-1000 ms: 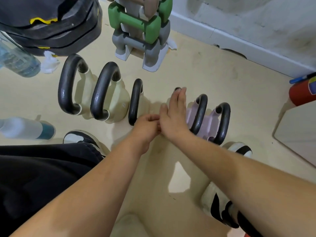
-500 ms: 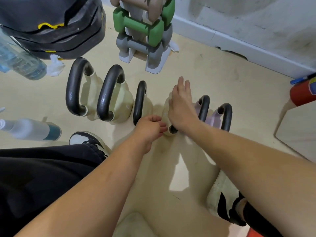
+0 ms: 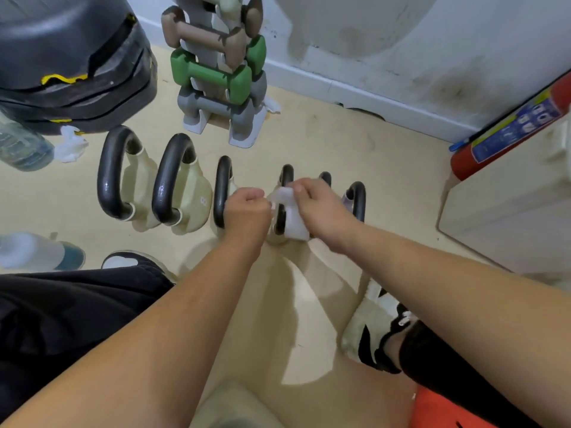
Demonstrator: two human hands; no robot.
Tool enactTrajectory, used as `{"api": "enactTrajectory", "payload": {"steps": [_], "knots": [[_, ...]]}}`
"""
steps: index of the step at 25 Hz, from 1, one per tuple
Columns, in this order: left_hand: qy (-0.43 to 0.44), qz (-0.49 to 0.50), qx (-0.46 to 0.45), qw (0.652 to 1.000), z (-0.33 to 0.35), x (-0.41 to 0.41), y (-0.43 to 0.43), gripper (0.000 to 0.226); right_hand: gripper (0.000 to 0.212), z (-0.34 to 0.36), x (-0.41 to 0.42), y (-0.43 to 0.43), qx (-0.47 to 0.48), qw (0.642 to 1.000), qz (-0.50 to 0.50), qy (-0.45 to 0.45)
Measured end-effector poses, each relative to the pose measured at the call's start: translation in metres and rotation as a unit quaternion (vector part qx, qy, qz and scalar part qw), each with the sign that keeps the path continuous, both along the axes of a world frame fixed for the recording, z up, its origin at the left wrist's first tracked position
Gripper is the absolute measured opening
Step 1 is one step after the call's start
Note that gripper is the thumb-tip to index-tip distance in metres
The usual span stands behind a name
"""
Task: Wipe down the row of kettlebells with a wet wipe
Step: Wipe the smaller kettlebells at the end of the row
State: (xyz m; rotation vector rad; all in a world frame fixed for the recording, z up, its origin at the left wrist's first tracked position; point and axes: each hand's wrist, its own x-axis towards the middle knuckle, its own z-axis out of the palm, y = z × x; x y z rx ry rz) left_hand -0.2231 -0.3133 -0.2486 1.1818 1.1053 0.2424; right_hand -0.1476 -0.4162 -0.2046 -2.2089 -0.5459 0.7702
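Several kettlebells with black handles stand in a row on the beige floor: two large cream ones at the left, a smaller cream one, another in the middle, and two lilac ones at the right. A white wet wipe hangs over the middle kettlebell's handle. My right hand is closed on the wipe's upper part. My left hand is a fist just left of it, pinching the wipe's left corner.
A dumbbell rack stands behind the row. A dark padded base, a water bottle and a crumpled wipe lie at the left, a spray bottle near my knee. A red extinguisher lies right. My shoes flank the row.
My right hand was laid flat over the middle kettlebell; it has lifted back and closed on the wipe, which now shows. My left hand rose to meet it. The view shifted down.
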Motion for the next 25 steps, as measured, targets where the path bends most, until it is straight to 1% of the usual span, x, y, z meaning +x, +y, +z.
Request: {"api": "enactTrajectory", "payload": {"steps": [1, 2, 3, 4, 5, 6, 7, 8, 9, 10, 11, 13, 15, 16, 17, 18, 20, 21, 22, 23, 24, 25], "knots": [[-0.012, -0.021, -0.018, 1.000, 0.011, 0.008, -0.004, 0.025, 0.030, 0.012, 0.008, 0.002, 0.044, 0.993, -0.080, 0.073], [-0.004, -0.048, -0.064, 0.997, 0.021, 0.014, -0.008, 0.035, 0.027, 0.020, 0.015, 0.001, 0.090, 0.976, -0.144, 0.133], [0.003, -0.075, -0.130, 0.989, 0.029, 0.018, -0.011, 0.049, 0.023, 0.024, 0.021, -0.003, 0.124, 0.958, -0.183, 0.182], [-0.013, -0.092, -0.212, 0.973, 0.033, 0.021, -0.013, 0.062, 0.019, 0.025, 0.023, -0.010, 0.148, 0.941, -0.206, 0.225], [-0.033, -0.103, -0.274, 0.955, 0.037, 0.020, -0.016, 0.069, 0.018, 0.026, 0.024, -0.016, 0.162, 0.924, -0.225, 0.264], [-0.056, -0.115, -0.303, 0.944, 0.038, 0.018, -0.020, 0.068, 0.017, 0.024, 0.024, -0.020, 0.167, 0.907, -0.247, 0.296], [-0.074, -0.125, -0.296, 0.944, 0.035, 0.017, -0.024, 0.062, 0.016, 0.020, 0.026, -0.023, 0.166, 0.894, -0.272, 0.316], [-0.080, -0.129, -0.266, 0.952, 0.031, 0.019, -0.027, 0.052, 0.014, 0.015, 0.028, -0.024, 0.160, 0.889, -0.287, 0.318], [-0.075, -0.121, -0.234, 0.962, 0.027, 0.020, -0.030, 0.044, 0.011, 0.010, 0.030, -0.024, 0.149, 0.897, -0.288, 0.302], [-0.067, -0.096, -0.211, 0.970, 0.024, 0.023, -0.033, 0.039, 0.008, 0.006, 0.034, -0.022, 0.134, 0.912, -0.277, 0.270], [-0.052, -0.064, -0.197, 0.977, 0.023, 0.027, -0.035, 0.037, 0.007, 0.000, 0.040, -0.020, 0.117, 0.931, -0.263, 0.224], [-0.013, -0.022, -0.161, 0.987, 0.024, 0.035, -0.037, 0.026, 0.013, -0.012, 0.061, -0.019, 0.087, 0.963, -0.232, 0.109], [0.036, -0.019, -0.067, 0.997, 0.029, 0.044, -0.036, 0.005, 0.018, -0.019, 0.091, -0.020, 0.040, 0.984, -0.170, 0.031], [0.054, -0.038, 0.014, 0.998, 0.033, 0.049, -0.033, 0.009, 0.021, -0.022, 0.107, -0.022, -0.003, 0.993, -0.121, 0.013], [0.073, -0.072, 0.106, 0.989, 0.037, 0.056, -0.028, 0.017, 0.026, -0.024, 0.121, -0.025, -0.052, 0.996, -0.067, -0.005], [0.096, -0.108, 0.202, 0.968, 0.037, 0.065, -0.022, 0.022, 0.031, -0.027, 0.134, -0.028, -0.090, 0.995, -0.021, -0.021], [0.135, -0.182, 0.375, 0.899, 0.034, 0.085, -0.020, 0.026, 0.040, -0.034, 0.150, -0.030, -0.113, 0.992, 0.024, -0.051], [0.147, -0.223, 0.423, 0.866, 0.026, 0.094, -0.025, 0.024, 0.044, -0.039, 0.155, -0.030, -0.109, 0.993, 0.029, -0.047], [0.154, -0.275, 0.440, 0.841, 0.016, 0.100, -0.035, 0.021, 0.048, -0.046, 0.160, -0.032, -0.100, 0.994, 0.028, -0.026], [0.159, -0.336, 0.434, 0.821, 0.001, 0.102, -0.051, 0.018, 0.051, -0.054, 0.164, -0.034, -0.088, 0.996, 0.021, 0.003], [0.163, -0.395, 0.411, 0.805, -0.017, 0.098, -0.070, 0.026, 0.050, -0.060, 0.167, -0.036, -0.074, 0.997, 0.004, 0.034], [0.171, -0.439, 0.391, 0.791, -0.033, 0.089, -0.088, 0.044, 0.044, -0.066, 0.169, -0.036, -0.057, 0.996, -0.018, 0.062]]}}
